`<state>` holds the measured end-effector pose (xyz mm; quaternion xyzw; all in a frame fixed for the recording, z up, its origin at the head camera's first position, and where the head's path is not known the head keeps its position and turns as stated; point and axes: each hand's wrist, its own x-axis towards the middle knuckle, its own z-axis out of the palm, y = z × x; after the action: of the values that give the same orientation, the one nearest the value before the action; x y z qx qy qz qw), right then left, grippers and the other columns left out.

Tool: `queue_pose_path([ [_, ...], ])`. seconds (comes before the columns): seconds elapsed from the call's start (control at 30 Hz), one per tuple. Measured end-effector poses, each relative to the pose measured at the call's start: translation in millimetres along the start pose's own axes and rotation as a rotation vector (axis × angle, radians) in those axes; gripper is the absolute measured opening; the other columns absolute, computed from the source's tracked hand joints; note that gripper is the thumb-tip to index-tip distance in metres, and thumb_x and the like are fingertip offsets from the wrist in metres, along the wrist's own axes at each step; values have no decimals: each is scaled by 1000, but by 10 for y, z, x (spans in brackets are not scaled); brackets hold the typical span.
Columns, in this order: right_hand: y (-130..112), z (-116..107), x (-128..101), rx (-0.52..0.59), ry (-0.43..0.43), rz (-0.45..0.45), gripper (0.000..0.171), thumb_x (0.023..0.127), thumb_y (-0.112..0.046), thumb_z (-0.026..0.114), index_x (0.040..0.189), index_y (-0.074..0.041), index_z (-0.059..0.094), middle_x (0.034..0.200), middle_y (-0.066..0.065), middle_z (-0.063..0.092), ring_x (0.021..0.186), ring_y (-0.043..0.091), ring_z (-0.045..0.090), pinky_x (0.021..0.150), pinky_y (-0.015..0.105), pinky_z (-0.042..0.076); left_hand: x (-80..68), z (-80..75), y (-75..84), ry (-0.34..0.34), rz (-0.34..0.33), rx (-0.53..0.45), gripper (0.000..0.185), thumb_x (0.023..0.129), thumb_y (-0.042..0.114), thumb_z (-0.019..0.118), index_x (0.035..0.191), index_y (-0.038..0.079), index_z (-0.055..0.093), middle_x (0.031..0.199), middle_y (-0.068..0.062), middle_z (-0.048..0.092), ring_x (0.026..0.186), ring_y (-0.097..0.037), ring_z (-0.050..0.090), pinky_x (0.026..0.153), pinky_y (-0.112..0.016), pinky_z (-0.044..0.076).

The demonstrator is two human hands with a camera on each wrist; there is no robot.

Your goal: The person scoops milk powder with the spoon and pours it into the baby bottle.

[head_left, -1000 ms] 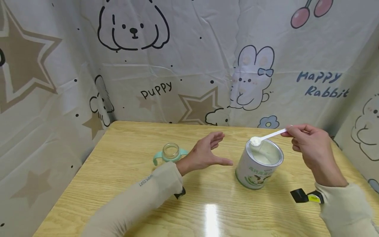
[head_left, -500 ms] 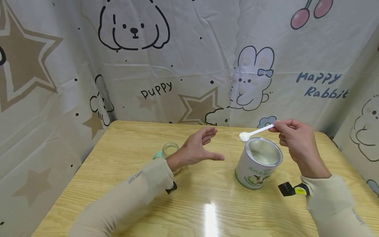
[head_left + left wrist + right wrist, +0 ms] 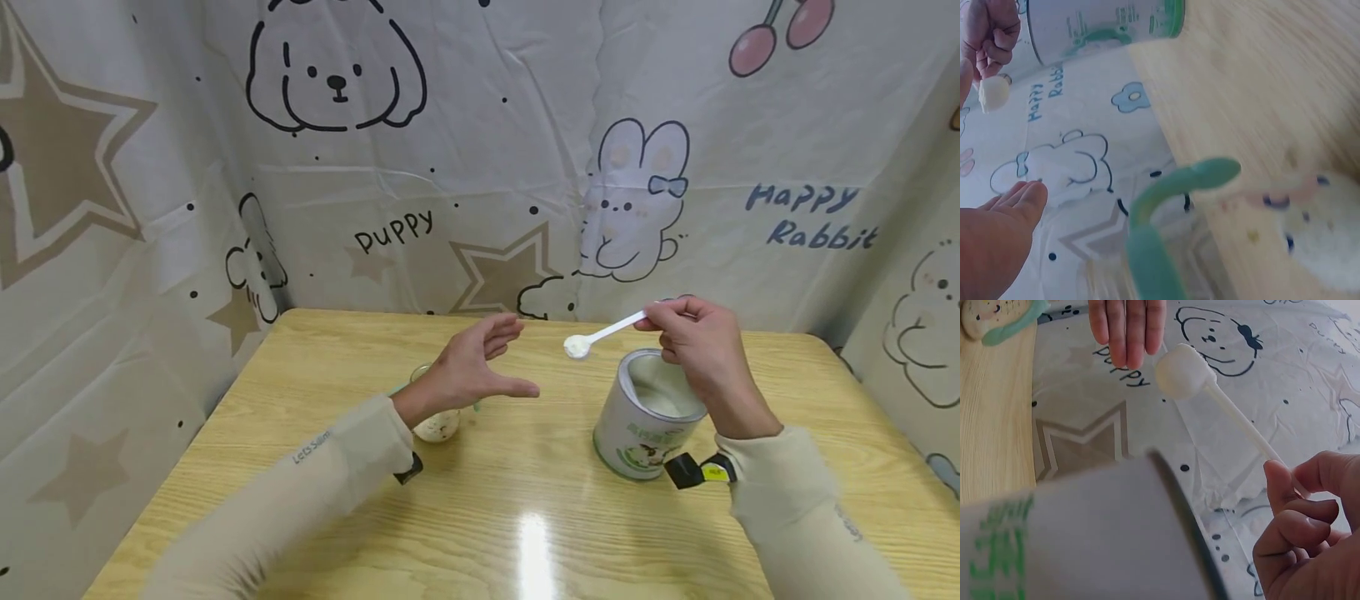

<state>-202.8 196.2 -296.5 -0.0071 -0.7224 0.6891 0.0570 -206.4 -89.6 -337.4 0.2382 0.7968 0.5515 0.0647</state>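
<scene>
In the head view my right hand [image 3: 703, 350] pinches the handle end of a white measuring scoop [image 3: 617, 326], heaped with pale powder. The scoop's bowl hangs in the air left of the milk powder can [image 3: 628, 433], and the hand overlaps the can's rim. My left hand [image 3: 468, 367] is held with fingers straight and thumb spread, holding nothing. Behind its wrist stands a baby bottle [image 3: 437, 428], partly hidden, with mint handles. The left wrist view shows a mint handle [image 3: 1157, 250] close up. The right wrist view shows the scoop [image 3: 1185, 372] near my left fingertips.
All of this is on a light wooden table [image 3: 540, 492] with a patch of glare at the front. A printed cloth curtain [image 3: 480, 167] hangs behind the table and along both sides. The can is uncovered, with pale powder inside.
My right hand has carried the loaded scoop left from over the can to beyond its left rim. My left hand has also moved left and now covers more of the bottle.
</scene>
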Motion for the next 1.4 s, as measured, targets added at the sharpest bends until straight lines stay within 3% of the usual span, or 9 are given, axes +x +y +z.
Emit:
queue_pose_path([
  [0.33, -28, 304, 36, -83, -38, -15, 8, 98, -13, 63, 93, -6, 63, 71, -11, 69, 55, 5, 39, 45, 15, 35, -143, -326, -62, 40, -1, 50, 90, 75, 9, 89, 148, -1, 38, 150, -13, 47, 139, -25, 44, 114, -31, 38],
  [0.67, -31, 528, 44, -76, -59, -8, 8, 96, -12, 63, 93, -4, 62, 70, -11, 70, 55, 4, 38, 46, 15, 34, -272, -509, -157, 58, -42, 82, 88, 75, 13, 90, 146, 0, 41, 149, -11, 48, 138, -26, 44, 113, -45, 39],
  [1.0, -4, 736, 54, -65, -74, 12, 10, 97, -13, 64, 95, -3, 64, 71, -10, 70, 56, 5, 38, 48, 15, 35, -442, -620, -289, 89, -30, 176, 83, 74, 15, 91, 142, 1, 46, 143, -16, 54, 134, -31, 48, 114, -48, 37],
  [1.4, 55, 996, 47, -40, -121, 17, 11, 97, -12, 64, 95, -1, 65, 72, -6, 69, 55, 5, 37, 46, 16, 32, -539, -615, -543, 97, -89, 223, 85, 73, 17, 92, 141, -1, 45, 139, -16, 57, 134, -36, 47, 113, -50, 37],
])
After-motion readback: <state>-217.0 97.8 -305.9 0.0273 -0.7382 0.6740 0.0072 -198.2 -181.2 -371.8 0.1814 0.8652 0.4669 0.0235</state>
